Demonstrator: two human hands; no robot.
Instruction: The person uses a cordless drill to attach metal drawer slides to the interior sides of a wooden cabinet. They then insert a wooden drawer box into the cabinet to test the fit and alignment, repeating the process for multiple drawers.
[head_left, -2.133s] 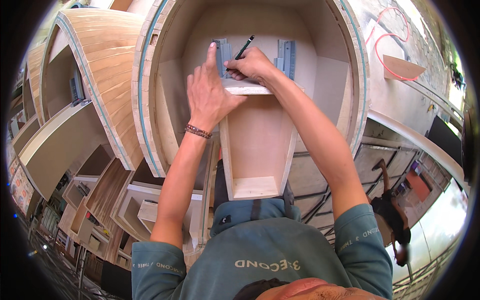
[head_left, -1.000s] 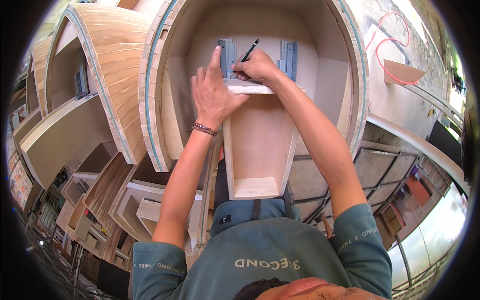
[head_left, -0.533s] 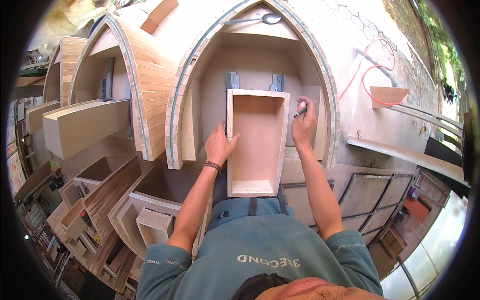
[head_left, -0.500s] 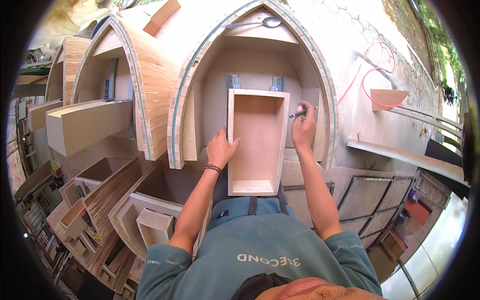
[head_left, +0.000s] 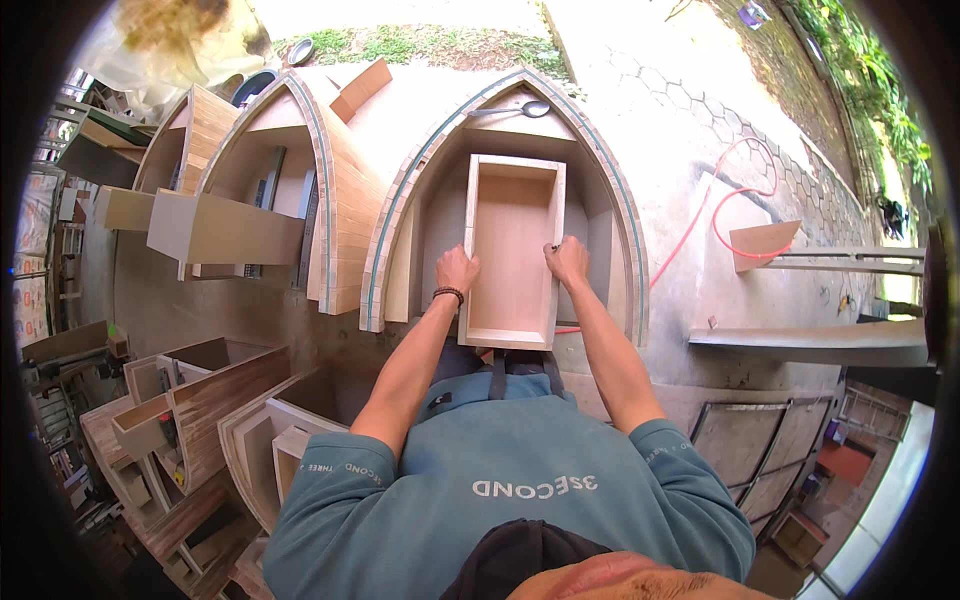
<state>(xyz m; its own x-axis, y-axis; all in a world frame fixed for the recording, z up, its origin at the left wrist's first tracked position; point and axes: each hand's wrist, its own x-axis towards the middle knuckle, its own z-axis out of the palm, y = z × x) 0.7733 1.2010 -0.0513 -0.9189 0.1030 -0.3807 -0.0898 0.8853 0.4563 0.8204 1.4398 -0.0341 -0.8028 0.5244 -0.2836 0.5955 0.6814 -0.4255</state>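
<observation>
A light wooden drawer (head_left: 514, 230), an open box with plain sides, sits part-way inside a boat-shaped wooden cabinet (head_left: 382, 250). Its near end sticks out toward my body. My left hand (head_left: 457, 271) is closed on the drawer's left side wall, fingers over the rim. On the opposite wall, my right hand (head_left: 568, 262) is closed in the same way. A small dark tip, probably the pencil, shows at the right hand's fingers; the rest is hidden. A metal spoon (head_left: 536, 108) lies near the cabinet's pointed top.
Similar boat-shaped cabinets (head_left: 345, 190) stand at the left, one with a drawer (head_left: 235, 229) jutting out. More wooden carcasses (head_left: 225, 400) lie at the lower left. A red hose (head_left: 716, 215) curls on the floor at the right, near a wooden plank (head_left: 810, 342).
My right hand has moved left onto the drawer's right wall, and my left hand has gripped the left wall. The drawer has slid deeper, covering the metal slides. The view has shifted.
</observation>
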